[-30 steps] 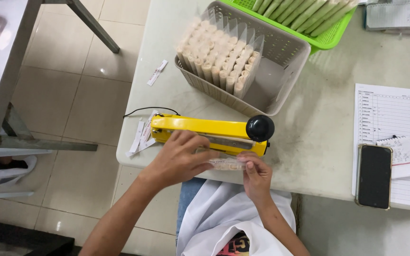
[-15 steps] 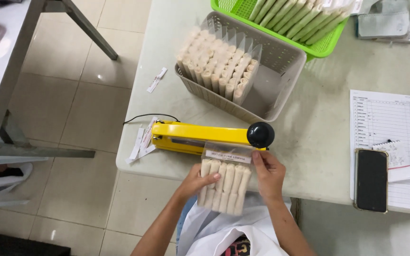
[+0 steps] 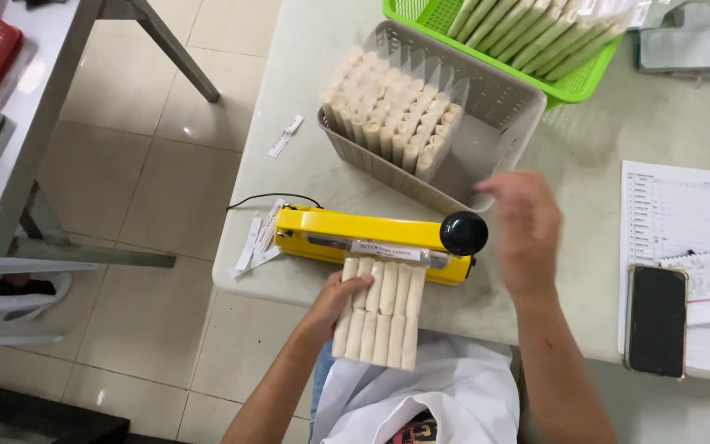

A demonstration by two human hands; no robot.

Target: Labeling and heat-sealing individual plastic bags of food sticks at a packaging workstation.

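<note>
Left hand (image 3: 332, 306) clamped on pack of pale rolls (image 3: 378, 311) w/ top edge in yellow sealer (image 3: 371, 243), right hand (image 3: 526, 228) open, blurred, holding nothing: one-hand grip risks pack skewing, crooked seal.

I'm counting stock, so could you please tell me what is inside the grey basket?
The grey basket holds clear packs of pale rolls standing on end along its left side; the right part shows bare mesh. Whether more lies beneath those packs is hidden.

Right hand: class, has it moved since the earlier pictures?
Yes. The right hand left the clear bag of pale rolls and rose up-right, past the yellow sealer's black knob.
</note>
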